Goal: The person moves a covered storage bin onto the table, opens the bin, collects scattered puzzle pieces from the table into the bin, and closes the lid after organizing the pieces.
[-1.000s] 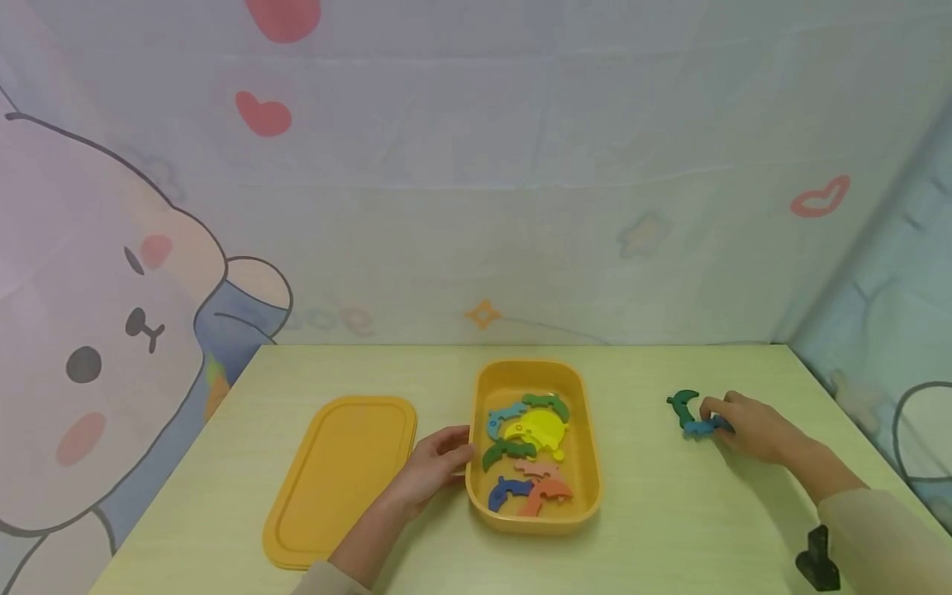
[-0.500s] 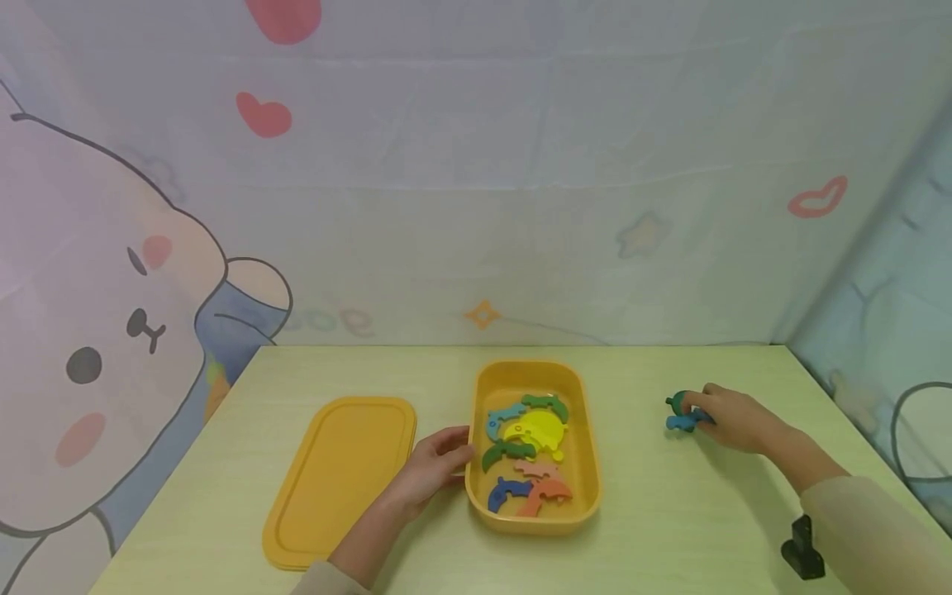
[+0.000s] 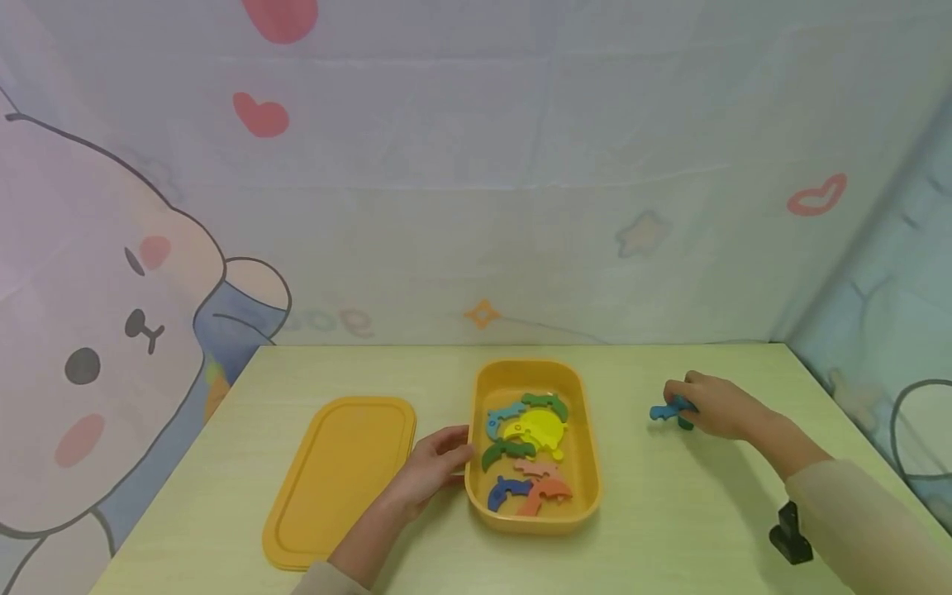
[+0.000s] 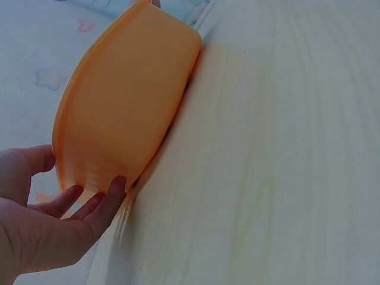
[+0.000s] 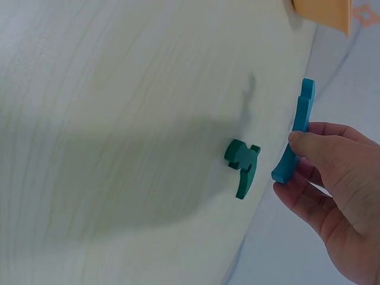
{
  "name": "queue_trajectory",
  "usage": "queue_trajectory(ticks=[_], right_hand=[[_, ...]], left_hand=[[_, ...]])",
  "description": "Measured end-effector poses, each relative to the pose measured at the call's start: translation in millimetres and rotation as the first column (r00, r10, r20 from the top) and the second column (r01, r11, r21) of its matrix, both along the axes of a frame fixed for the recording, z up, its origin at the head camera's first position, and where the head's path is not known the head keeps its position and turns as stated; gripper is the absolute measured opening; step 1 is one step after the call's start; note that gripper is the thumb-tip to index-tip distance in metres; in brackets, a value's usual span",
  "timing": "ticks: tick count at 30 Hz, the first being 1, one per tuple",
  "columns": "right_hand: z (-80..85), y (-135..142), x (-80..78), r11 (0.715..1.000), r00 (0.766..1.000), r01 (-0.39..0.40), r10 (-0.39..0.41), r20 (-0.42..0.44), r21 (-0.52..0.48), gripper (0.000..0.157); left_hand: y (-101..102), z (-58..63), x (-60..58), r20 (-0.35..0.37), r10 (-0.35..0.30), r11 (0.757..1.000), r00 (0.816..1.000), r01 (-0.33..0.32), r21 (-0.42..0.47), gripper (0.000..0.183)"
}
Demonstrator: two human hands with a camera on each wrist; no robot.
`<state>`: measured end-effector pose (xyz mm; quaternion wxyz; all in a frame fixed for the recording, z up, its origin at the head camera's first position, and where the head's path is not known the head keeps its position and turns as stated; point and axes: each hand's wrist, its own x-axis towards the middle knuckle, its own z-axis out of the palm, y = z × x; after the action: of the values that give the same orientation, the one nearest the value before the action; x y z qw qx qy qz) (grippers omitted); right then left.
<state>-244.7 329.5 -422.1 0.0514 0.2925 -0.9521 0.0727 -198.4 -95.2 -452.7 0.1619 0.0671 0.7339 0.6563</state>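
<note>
My right hand (image 3: 716,405) pinches a blue animal-shaped toy piece (image 5: 303,110) between thumb and fingers, lifted above the table. Below it on the table lies a dark green curved piece (image 5: 242,163), mostly hidden behind the hand in the head view. With relaxed fingers, my left hand (image 3: 434,469) touches the outer left wall of a yellow box (image 3: 533,525). In the left wrist view its fingertips (image 4: 118,182) rest against that orange-looking wall. Inside the box are several flat animal pieces, among them a yellow one (image 3: 543,430), a dark blue one (image 3: 506,491) and an orange one (image 3: 546,492).
A yellow lid (image 3: 342,479) lies flat on the table, left of the box, beyond my left forearm. The pale wooden table (image 3: 640,512) ends at a patterned cloth backdrop (image 3: 416,207). A black object (image 3: 790,535) shows beside my right sleeve.
My right hand has carried the blue piece up and to the left, off the spot by the green piece. The left hand and the box have stayed in place.
</note>
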Motion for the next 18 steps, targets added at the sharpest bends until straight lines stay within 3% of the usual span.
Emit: queue_trajectory(ticks=[18], right_hand=[[29.9,-38.0,-2.1,0.996,0.996,-0.086,0.086,-0.007,0.025,0.018]], left_hand=[[0.1,-1.2,-1.5,-0.01,-0.003,1.0,1.0,0.003,0.006,0.049]])
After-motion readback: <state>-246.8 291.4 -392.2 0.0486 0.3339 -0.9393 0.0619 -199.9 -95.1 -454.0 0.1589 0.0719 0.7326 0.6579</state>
